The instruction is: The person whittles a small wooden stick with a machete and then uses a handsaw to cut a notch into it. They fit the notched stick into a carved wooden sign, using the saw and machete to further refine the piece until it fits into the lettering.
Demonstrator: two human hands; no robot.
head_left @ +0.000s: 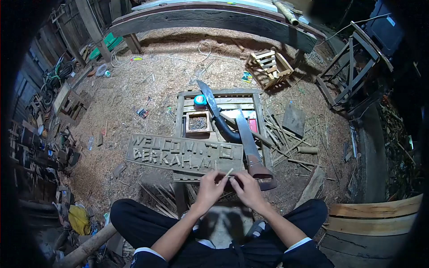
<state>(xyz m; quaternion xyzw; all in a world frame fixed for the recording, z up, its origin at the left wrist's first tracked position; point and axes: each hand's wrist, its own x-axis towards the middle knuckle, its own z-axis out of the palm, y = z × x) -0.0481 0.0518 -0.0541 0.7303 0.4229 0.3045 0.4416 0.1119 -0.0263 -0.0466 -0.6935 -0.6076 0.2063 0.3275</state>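
A small pale wooden stick [229,172] is pinched between my left hand [211,191] and my right hand [248,191], just in front of a wooden sign board [134,154]. Raised letters of small wood pieces on the board read "WELCOM..." above "BERKAH...". The board rests on a low slatted table [180,107]. Behind it on the table are a small wooden box [198,130] and a teal tape measure [200,101]. A machete [208,97] with a black curved handle lies beside a handsaw [244,132], whose handle is at the table's right front corner.
Thin sticks [279,134] and a flat board [293,119] lie on the ground to the right. A slatted crate [269,68] stands farther back, before a long wooden beam [214,20]. Planks [375,225] are at the lower right, a yellow bag [79,219] at the lower left.
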